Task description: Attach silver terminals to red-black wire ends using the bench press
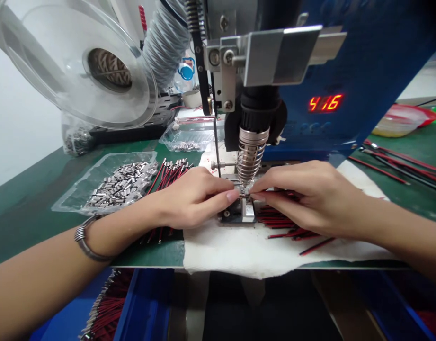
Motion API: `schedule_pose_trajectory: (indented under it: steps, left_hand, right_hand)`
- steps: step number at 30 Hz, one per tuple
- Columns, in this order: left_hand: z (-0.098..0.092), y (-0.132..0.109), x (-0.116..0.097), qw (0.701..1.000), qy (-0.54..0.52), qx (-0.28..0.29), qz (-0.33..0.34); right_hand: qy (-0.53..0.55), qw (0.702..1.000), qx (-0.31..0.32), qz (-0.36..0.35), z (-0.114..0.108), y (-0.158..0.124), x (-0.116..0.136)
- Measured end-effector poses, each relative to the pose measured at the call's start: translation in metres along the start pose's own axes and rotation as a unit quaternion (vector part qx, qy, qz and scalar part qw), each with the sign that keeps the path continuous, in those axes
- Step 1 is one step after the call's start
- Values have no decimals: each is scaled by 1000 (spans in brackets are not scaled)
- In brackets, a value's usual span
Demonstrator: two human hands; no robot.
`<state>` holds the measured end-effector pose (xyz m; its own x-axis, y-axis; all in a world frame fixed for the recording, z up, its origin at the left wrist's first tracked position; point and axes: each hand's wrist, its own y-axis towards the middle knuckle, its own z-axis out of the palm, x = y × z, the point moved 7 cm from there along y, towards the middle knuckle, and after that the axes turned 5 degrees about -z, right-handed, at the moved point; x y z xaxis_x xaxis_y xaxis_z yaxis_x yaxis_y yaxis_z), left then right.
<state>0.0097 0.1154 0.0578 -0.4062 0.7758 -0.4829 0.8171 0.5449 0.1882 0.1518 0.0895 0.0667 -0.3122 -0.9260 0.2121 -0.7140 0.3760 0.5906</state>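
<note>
My left hand [193, 198] and my right hand [303, 196] meet fingertip to fingertip under the spring-wrapped nozzle [251, 156] of a blue machine [363, 71]. Both pinch closed at the small metal fixture [239, 212]. A thin red and black wire [274, 193] runs under my right fingers to the pinch point. What my left fingertips hold is too small to make out. A pile of red and black wires [285, 227] lies beneath my right hand, another bundle [170, 174] behind my left hand.
A clear bag of small metal sleeves [121, 184] lies left on the green mat. A transparent reel [79, 61] hangs at upper left. The machine's red display [325, 103] reads 416. White cloth [260, 248] covers the table's front edge. Long wires [398, 166] lie right.
</note>
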Motion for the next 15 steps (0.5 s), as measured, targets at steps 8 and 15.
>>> schedule_pose_trajectory:
  steps: [8, 15]
  left_hand:
    - [-19, -7, 20, 975, -47, -192, -101]
    - [-32, -18, 34, 934, -88, -334, -97]
  right_hand:
    - [-12, 1000, -1, 14, -1, -1, -2]
    - [-9, 1000, 12, 5, 1, 0, 0]
